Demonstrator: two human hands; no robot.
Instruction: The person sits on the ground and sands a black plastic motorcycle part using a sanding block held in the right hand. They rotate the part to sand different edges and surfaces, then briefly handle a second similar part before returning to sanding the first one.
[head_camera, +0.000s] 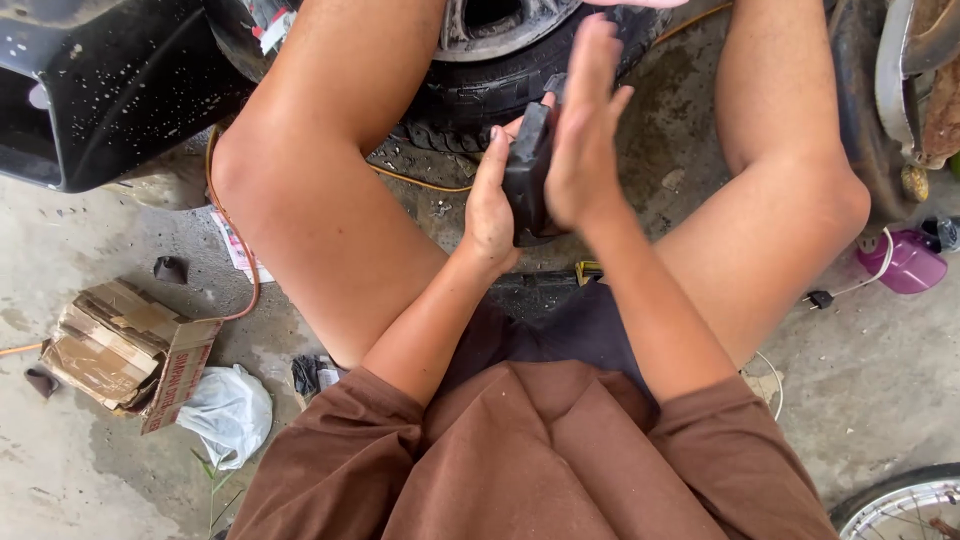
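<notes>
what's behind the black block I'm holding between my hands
A car tyre and its wheel rim sit behind the black block, over gritty concrete floor. The right hand covers the block's far side.

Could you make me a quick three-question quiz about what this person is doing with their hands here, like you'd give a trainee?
1. True or false: the dark block is pressed between the left hand and the right hand.
2. What lies on the concrete floor at the person's left? A) a torn cardboard box and a white plastic bag B) a red bucket C) a ladder
3. Fill in: directly beyond the hands stands a black ____.

Key
1. True; the right palm lies flat against it, fingers straight.
2. A
3. tyre
</notes>
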